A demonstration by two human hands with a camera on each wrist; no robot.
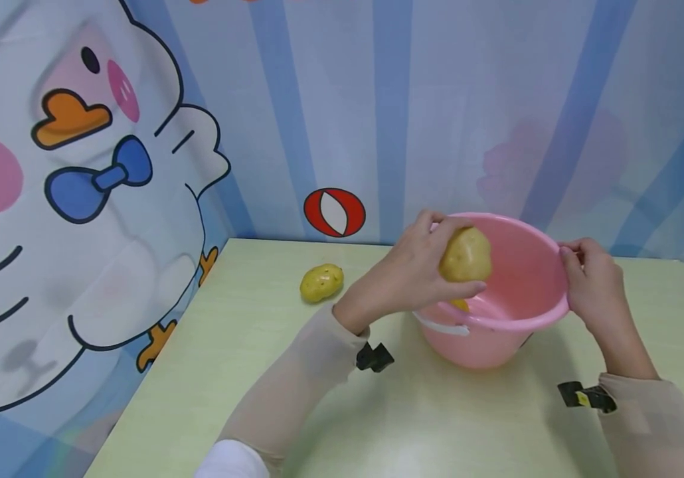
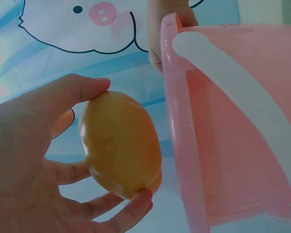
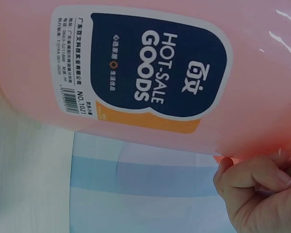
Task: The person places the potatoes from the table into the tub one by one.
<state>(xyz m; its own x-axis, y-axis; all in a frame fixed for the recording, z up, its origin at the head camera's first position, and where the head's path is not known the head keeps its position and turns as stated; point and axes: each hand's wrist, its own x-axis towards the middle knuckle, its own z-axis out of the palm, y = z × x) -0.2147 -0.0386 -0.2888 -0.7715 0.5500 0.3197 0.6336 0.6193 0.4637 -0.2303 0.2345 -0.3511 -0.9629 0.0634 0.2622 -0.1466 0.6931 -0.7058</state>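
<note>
My left hand holds a potato between thumb and fingers, over the near-left rim of a pink bucket. In the left wrist view the thumb and fingertips grip the potato at its two ends, beside the bucket wall. With curled fingers, my right hand grips the bucket's right rim; the right wrist view has this hand at the lower right. Something yellow shows low inside the bucket, mostly hidden by the left hand. Another potato lies on the table, left of the bucket.
The pale table ends at a blue striped backdrop close behind the bucket. A white handle hangs on the bucket's near side. A dark printed label is on its outer wall.
</note>
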